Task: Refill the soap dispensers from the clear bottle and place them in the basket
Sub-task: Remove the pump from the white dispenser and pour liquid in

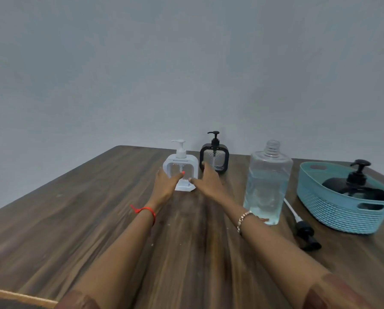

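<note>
The dark wood-grain surface [97, 219] is filling the lower half of the view, streaky and matte, with a plain grey wall [186, 63] standing behind it. At the right edge the teal basket [333, 210] is sitting with its woven-look ribbed plastic wall and oval handle slots, partly running out of frame, and inside it a black dispenser [355, 186] is lying low, its body mostly hidden by the rim. Just left of the basket the clear bottle [266, 184] is standing upright, tall and rounded, uncapped with bare neck threads, holding pale blue liquid. Near its base a loose black pump [306, 235] with a white tube is lying flat on the surface. Further back, the white dispenser [182, 166], square-framed with a see-through window, is standing upright, and right of it a black-framed dispenser [215, 159] of the same shape is standing too. Both arms are stretching forward, sleeves cut off at the bottom. The left hand [164, 184] is cupping the white dispenser's left side, thumb across its front; the right hand [208, 179] is spreading open, thumb at the white dispenser's right edge, fingers hiding the black-framed one's lower corner; whether they touch it is blurred. A red thread [145, 211] is circling the left wrist, a metal bracelet [243, 220] the right.
</note>
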